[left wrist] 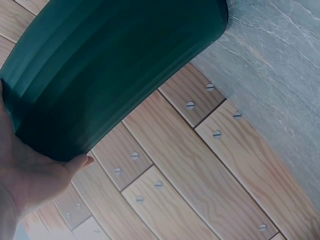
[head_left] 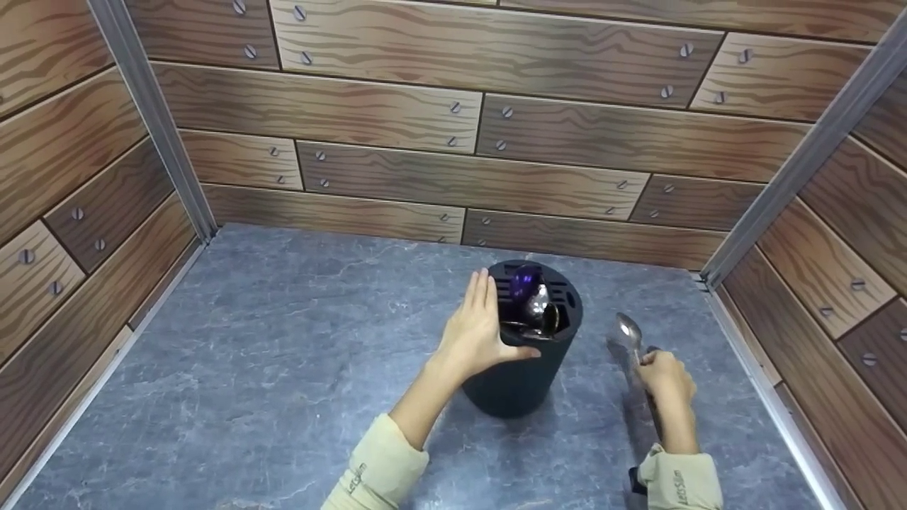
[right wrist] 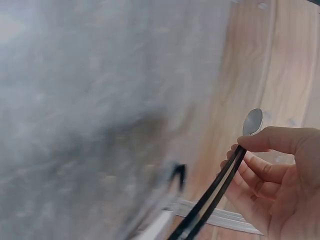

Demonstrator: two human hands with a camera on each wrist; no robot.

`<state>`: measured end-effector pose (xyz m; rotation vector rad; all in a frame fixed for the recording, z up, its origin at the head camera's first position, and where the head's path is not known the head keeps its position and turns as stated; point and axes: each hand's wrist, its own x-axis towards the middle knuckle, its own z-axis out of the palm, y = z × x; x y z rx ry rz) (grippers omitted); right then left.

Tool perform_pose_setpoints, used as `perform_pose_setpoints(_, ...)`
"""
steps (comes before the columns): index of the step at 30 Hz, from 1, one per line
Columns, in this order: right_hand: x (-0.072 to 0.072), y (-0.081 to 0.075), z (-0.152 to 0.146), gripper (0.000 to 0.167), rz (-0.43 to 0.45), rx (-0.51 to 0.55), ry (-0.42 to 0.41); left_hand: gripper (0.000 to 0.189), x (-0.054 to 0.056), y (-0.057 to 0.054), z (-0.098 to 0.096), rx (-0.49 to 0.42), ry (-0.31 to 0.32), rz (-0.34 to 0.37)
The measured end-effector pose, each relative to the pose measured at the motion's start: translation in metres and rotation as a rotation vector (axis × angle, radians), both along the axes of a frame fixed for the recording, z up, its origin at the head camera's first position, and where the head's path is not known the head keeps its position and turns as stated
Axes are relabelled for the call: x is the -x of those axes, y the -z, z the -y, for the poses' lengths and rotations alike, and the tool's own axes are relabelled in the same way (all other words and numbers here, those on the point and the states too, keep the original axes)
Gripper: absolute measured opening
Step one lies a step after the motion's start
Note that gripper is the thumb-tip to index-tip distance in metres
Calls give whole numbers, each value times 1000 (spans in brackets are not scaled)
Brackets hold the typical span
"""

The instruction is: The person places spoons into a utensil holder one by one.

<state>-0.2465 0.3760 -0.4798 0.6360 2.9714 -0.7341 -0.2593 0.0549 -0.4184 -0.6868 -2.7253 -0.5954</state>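
A dark green cylindrical utensil holder point(head_left: 521, 375) with a slotted top stands upright on the surface. A shiny purple utensil head point(head_left: 525, 282) and a silvery metal one point(head_left: 540, 301) show at its top; their kinds are unclear. Against the holder's left side and rim rests my left hand point(head_left: 473, 333), fingers straight and thumb spread across the front. In the left wrist view, palm and thumb touch the holder's wall point(left wrist: 110, 75). To the right of the holder, my right hand point(head_left: 666, 379) pinches a metal spoon point(head_left: 628, 328), bowl pointing away. Its long handle point(right wrist: 212, 195) looks dark-edged.
The blue-grey marbled surface point(head_left: 283, 368) carries the holder. Wood-patterned walls point(head_left: 382, 113) with painted screws enclose the back and both sides. Grey metal strips point(head_left: 801, 152) run along the corners. A black hooked shape point(right wrist: 179, 175) appears blurred in the right wrist view.
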Motion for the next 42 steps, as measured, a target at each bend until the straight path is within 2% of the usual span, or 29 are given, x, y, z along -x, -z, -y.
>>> perform_pose_setpoints(6,-3,-23,11,29,-88,18,-7,124,1,1,-1,-4,1,-8)
perform_pose_setpoints(12,-4,-40,23,26,-218,17,8,123,2,1,-1,-13,2,-44)
perform_pose_setpoints(15,-6,-43,27,25,-275,19,17,123,2,0,-1,-18,2,-50)
perform_pose_setpoints(27,-12,-52,34,29,-393,62,46,123,1,-1,-1,0,-2,1)
perform_pose_setpoints(42,-20,-71,53,27,-634,108,62,123,0,1,-2,-1,-1,-28)
